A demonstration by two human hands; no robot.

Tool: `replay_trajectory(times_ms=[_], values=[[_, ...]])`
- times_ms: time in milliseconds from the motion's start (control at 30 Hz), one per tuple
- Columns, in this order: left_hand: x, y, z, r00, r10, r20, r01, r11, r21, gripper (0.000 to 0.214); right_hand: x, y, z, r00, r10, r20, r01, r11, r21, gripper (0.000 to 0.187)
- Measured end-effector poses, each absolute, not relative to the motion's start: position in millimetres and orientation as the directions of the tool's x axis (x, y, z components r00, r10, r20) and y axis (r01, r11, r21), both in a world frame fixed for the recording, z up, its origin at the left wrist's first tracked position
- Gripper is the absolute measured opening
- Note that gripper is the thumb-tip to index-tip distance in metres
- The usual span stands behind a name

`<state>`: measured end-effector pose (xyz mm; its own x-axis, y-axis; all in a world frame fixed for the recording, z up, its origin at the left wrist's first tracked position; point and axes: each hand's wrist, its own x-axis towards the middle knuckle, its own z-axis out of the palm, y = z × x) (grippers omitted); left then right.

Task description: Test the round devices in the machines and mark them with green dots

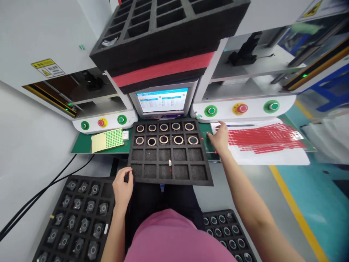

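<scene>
A black foam tray (165,172) lies in front of me, overhanging the near edge of the green bench mat. Its two far rows hold dark round parts with gold-coloured rims (164,139); a small white piece (169,163) rests in the nearer half. My left hand (122,185) is at the tray's left edge, fingers curled and closed on it. To the right of the tray, my right hand (219,139) reaches over the mat with thumb and fingers apart. Beside its thumb is a clear plastic piece (208,145). Red label strips (264,137) lie on a white sheet (272,158).
A monitor (163,100) stands behind the tray, under stacked foam trays (163,45). Machines with green and red buttons (242,108) flank it. Yellow paper with green dots (107,140) lies left. Lower trays hold wrapped parts (84,225) and ringed parts (226,230). Cables (51,183) hang left.
</scene>
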<state>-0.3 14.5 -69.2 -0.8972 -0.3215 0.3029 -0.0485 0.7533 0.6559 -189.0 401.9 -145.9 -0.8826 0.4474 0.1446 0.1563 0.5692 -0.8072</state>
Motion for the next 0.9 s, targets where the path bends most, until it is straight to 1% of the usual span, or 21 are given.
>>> replay_trajectory(times_ms=[133, 233, 300, 367, 433, 500, 567, 667, 767, 900], values=[[-7, -6, -70, -0.863, -0.452, 0.225, -0.186, 0.699, 0.691, 0.021, -162, 393, -128, -0.838, 0.508, 0.199, 0.157, 0.573, -0.805, 0.057], [-24, -20, -82, -0.843, -0.533, 0.067, -0.321, 0.600, 0.733, 0.026, -128, 380, -119, -0.806, 0.561, 0.188, 0.192, 0.549, -0.814, 0.058], [-40, -24, -92, -0.845, -0.530, -0.074, -0.393, 0.521, 0.758, 0.029, -105, 368, -119, -0.811, 0.566, 0.149, 0.222, 0.532, -0.817, 0.059], [-58, -24, -102, -0.850, -0.488, -0.198, -0.437, 0.442, 0.783, 0.035, -88, 357, -123, -0.829, 0.552, 0.095, 0.246, 0.511, -0.824, 0.059], [-72, -20, -110, -0.849, -0.443, -0.289, -0.464, 0.361, 0.809, 0.041, -78, 349, -129, -0.843, 0.536, 0.043, 0.263, 0.481, -0.836, 0.061], [-81, -16, -114, -0.842, -0.414, -0.346, -0.481, 0.284, 0.829, 0.044, -75, 344, -135, -0.846, 0.534, 0.006, 0.277, 0.449, -0.850, 0.064], [-83, -12, -116, -0.838, -0.407, -0.363, -0.478, 0.228, 0.848, 0.047, -76, 343, -138, -0.841, 0.541, -0.015, 0.285, 0.419, -0.862, 0.069], [-77, -9, -115, -0.845, -0.427, -0.322, -0.431, 0.189, 0.882, 0.054, -77, 344, -135, -0.842, 0.538, -0.031, 0.273, 0.376, -0.885, 0.076], [-64, -7, -109, -0.851, -0.446, -0.278, -0.386, 0.171, 0.907, 0.060, -71, 344, -129, -0.836, 0.548, -0.037, 0.260, 0.334, -0.906, 0.076], [-42, -5, -98, -0.843, -0.462, -0.277, -0.378, 0.141, 0.915, 0.062, -50, 343, -121, -0.816, 0.577, -0.044, 0.249, 0.281, -0.927, 0.076]])
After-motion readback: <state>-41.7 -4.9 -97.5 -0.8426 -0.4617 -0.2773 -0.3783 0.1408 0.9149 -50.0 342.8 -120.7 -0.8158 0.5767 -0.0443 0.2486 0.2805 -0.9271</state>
